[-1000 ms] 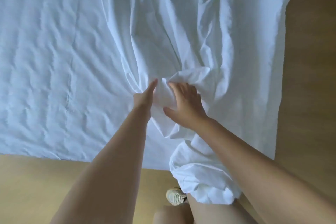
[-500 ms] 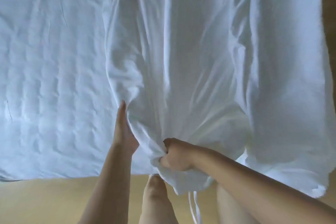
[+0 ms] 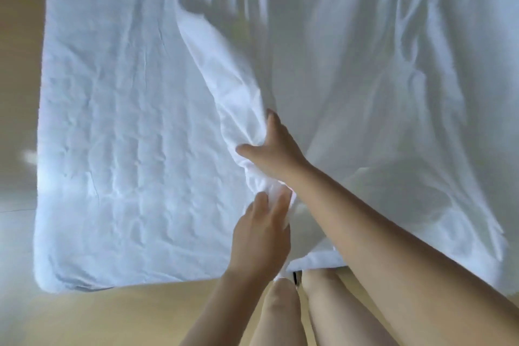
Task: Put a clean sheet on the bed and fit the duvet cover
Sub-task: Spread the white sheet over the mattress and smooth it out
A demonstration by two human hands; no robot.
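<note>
A wrinkled white sheet (image 3: 126, 135) covers the mattress on the left. Over the right half lies a loose white duvet cover (image 3: 365, 78), gathered into a bunched fold near the middle. My right hand (image 3: 273, 150) grips that fold, with the thumb spread to the left and the fingers reaching up into the cloth. Just below it, my left hand (image 3: 259, 233) holds the lower end of the same bunch between its fingertips. The cover's near edge (image 3: 317, 258) hangs over the foot of the bed.
Pale wooden floor (image 3: 112, 317) runs along the foot of the bed and up the left side. The mattress corner (image 3: 47, 284) is at the lower left. My legs (image 3: 283, 314) stand right against the bed's near edge.
The view has shifted right, so the bed's left corner shows. My right hand has moved up the bunched fold and regripped it. My left hand has dropped below it onto the bunch's lower end.
</note>
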